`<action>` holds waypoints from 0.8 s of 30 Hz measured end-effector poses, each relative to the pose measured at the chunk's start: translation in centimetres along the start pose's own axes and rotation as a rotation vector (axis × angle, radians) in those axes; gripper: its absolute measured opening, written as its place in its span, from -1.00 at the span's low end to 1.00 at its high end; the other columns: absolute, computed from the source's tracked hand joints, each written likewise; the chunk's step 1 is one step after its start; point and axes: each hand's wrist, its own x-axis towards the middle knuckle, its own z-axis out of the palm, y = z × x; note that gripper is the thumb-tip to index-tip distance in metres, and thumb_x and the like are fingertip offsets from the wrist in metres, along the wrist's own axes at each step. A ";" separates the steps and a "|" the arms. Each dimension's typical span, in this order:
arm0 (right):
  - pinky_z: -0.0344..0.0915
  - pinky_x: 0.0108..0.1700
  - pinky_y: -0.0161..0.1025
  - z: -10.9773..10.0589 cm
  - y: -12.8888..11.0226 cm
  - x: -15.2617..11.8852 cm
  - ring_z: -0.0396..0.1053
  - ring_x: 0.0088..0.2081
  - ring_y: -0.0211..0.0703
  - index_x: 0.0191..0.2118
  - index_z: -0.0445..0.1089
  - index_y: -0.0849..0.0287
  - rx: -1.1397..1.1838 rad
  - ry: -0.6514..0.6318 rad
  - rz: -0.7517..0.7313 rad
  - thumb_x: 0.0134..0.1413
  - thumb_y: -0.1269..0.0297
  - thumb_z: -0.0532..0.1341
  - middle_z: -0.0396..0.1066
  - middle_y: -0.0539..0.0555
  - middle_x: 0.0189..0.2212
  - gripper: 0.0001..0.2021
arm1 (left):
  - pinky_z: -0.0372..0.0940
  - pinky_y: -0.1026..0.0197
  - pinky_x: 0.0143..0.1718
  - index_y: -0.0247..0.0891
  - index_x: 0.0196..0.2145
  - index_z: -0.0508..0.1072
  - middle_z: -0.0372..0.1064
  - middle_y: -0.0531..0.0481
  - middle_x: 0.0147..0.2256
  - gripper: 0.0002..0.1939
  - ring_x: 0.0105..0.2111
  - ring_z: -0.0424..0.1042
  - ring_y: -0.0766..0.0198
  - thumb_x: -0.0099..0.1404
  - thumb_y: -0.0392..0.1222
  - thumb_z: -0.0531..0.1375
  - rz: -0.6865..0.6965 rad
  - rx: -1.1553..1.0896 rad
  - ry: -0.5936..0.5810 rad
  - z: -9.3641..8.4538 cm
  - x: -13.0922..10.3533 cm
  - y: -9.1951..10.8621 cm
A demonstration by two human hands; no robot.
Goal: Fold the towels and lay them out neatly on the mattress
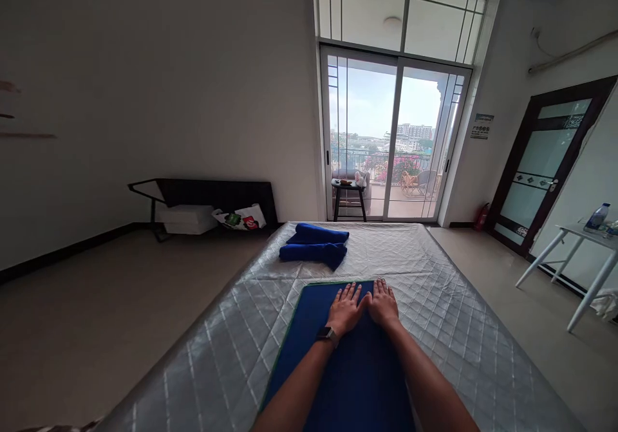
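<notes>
A dark blue, long rectangular cloth with a thin green edging [364,374] lies flat on a bed under a person's two hands, its long axis running away from the wearer toward the window side of the room and its near end passing out of the frame. The cloth is directly beneath the fingers, which point along that axis; its far edge lies at or just beyond the fingertips, the right hand [383,304] being the nearer to that edge and close to the far right corner. The left hand [344,309], with a dark-faced wristwatch [327,335] above it, rests farther in from the left edge. Both hands are spread palm down, fingers extended and grasping nothing, the thumbs meeting or nearly so. Whether the cloth is one layer or several cannot be told. Beneath it stretches a silvery-grey quilted mattress [232,348]; beyond the far edge, slightly left and well clear of the fingertips, sit two rumpled, folded royal-blue fabric bundles [309,253]. Behind them stands a tall, white-framed sliding glass door [362,123].
</notes>
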 end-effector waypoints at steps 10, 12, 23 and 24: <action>-0.30 0.39 -0.11 -0.3 -0.3 -0.1 -0.26 0.45 -0.13 0.44 -0.12 0.39 -0.017 -0.003 0.028 0.38 0.13 -0.18 -0.14 0.22 0.44 -0.35 | -0.13 -0.07 0.38 -0.50 0.39 -0.02 -0.14 -0.37 0.40 -0.09 0.40 -0.09 -0.05 0.40 0.32 -0.33 -0.389 0.044 -0.086 -1.6 -3.3 -8.0; -0.30 0.40 -0.12 -0.8 -0.5 -0.3 -0.27 0.45 -0.13 0.44 -0.12 0.41 -0.029 -0.014 0.031 0.38 0.14 -0.19 -0.15 0.22 0.44 -0.36 | -0.12 -0.05 0.37 -0.50 0.39 -0.02 -0.14 -0.37 0.40 -0.09 0.40 -0.08 -0.04 0.40 0.32 -0.33 -0.397 0.053 -0.079 -1.7 -3.3 -7.9; -0.32 0.41 -0.09 0.3 0.4 -5.1 -0.25 0.45 -0.09 0.44 -0.11 0.39 -0.067 -0.024 -0.037 0.39 0.10 -0.20 -0.16 0.21 0.44 -0.35 | -0.08 -0.09 0.36 -0.49 0.38 0.05 -0.08 -0.36 0.39 -0.12 0.39 -0.04 -0.06 0.40 0.30 -0.28 -0.386 0.062 -0.048 -1.7 -2.8 -7.5; -0.31 0.41 -0.09 0.5 0.5 -5.4 -0.25 0.45 -0.09 0.44 -0.11 0.38 -0.061 -0.017 -0.037 0.39 0.09 -0.20 -0.17 0.21 0.44 -0.35 | -0.09 -0.11 0.36 -0.50 0.37 0.06 -0.08 -0.37 0.38 -0.11 0.39 -0.04 -0.08 0.40 0.30 -0.26 -0.383 0.062 -0.046 -1.7 -2.7 -7.6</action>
